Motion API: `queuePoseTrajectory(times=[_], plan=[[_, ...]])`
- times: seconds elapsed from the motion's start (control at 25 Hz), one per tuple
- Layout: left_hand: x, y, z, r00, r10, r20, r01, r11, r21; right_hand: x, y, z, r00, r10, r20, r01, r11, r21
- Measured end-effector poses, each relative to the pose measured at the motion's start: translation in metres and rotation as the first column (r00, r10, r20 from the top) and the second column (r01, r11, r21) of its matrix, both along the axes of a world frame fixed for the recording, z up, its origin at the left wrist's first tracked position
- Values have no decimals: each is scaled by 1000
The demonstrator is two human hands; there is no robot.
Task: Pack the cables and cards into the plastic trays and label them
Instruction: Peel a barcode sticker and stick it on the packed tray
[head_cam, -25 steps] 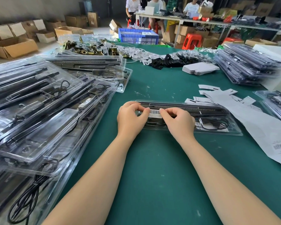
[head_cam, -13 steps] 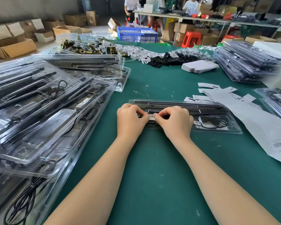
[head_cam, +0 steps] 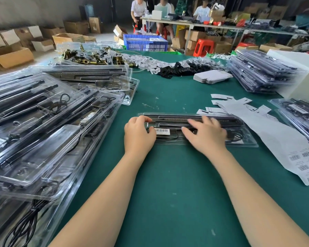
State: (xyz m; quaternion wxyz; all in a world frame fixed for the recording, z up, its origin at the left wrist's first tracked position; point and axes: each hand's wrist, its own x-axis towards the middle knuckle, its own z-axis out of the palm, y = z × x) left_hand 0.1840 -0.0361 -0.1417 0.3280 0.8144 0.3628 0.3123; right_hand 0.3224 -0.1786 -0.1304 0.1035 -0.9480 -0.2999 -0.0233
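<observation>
A clear plastic tray (head_cam: 246, 142) with black rods and a coiled cable lies across the green table in front of me. A white barcode label (head_cam: 161, 131) sits flat on its lid, left of centre. My left hand (head_cam: 138, 135) grips the tray's left end with curled fingers, its thumb beside the label. My right hand (head_cam: 206, 135) is over the middle of the tray with its fingers spread and straight, blurred by motion, holding nothing.
A label sheet (head_cam: 278, 138) with barcodes lies to the right. Filled trays are piled at the left (head_cam: 43, 132), far right (head_cam: 260, 73) and right edge (head_cam: 300, 118). White cards (head_cam: 212, 76), black parts (head_cam: 178, 69) and a white box (head_cam: 303, 73) sit farther back.
Both hands were pinching the label against the tray. My right hand has since let go and slid to the right with open fingers; the label now lies uncovered on the lid.
</observation>
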Motion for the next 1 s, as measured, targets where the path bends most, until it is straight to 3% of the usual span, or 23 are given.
queuePoseTrajectory(times=[0.08, 0.2, 0.32, 0.44, 0.52, 0.6, 0.68, 0.76, 0.84, 0.88, 0.92, 1.0], plan=[[0, -1, 0, 1000, 2, -22, -1, 999, 33, 24, -24, 8, 982, -179, -56, 176, 983, -62], [1, -5, 0, 1000, -24, -4, 24, 998, 54, 50, -56, 14, 886, -435, -159, 437, 899, -22], [3, -8, 1, 1000, -4, 16, 3, 995, 97, 66, -72, 18, 839, -466, -281, 511, 852, 112], [0, -5, 1, 997, 76, 20, -78, 991, 109, 70, -77, 22, 844, -347, -408, 482, 825, 296], [-3, 1, 2, 989, 142, 27, -143, 988, 59, 71, -81, 24, 807, -239, -540, 516, 731, 446], [-5, 5, 3, 980, 199, 31, -200, 979, 37, 73, -86, 29, 689, -79, -720, 623, 572, 534], [-5, 4, 3, 976, 215, 29, -216, 975, 43, 74, -88, 33, 508, 155, -847, 719, 466, 516], [-4, 6, 4, 973, 228, 34, -228, 974, 5, 68, -90, 39, 395, 275, -877, 708, 517, 481], [-3, 7, 4, 969, 238, 74, -234, 971, -51, 64, -91, 45, 405, 292, -866, 640, 586, 497], [-2, 7, 4, 960, 238, 146, -227, 970, -86, 61, -90, 51, 429, 333, -840, 613, 575, 541], [-2, 8, 5, 937, 234, 258, -206, 970, -130, 56, -88, 59, 466, 403, -788, 587, 525, 616], [-1, 7, 6, 842, 236, 485, -159, 968, -194, 46, -84, 81, 601, 550, -579, 496, 311, 811]])
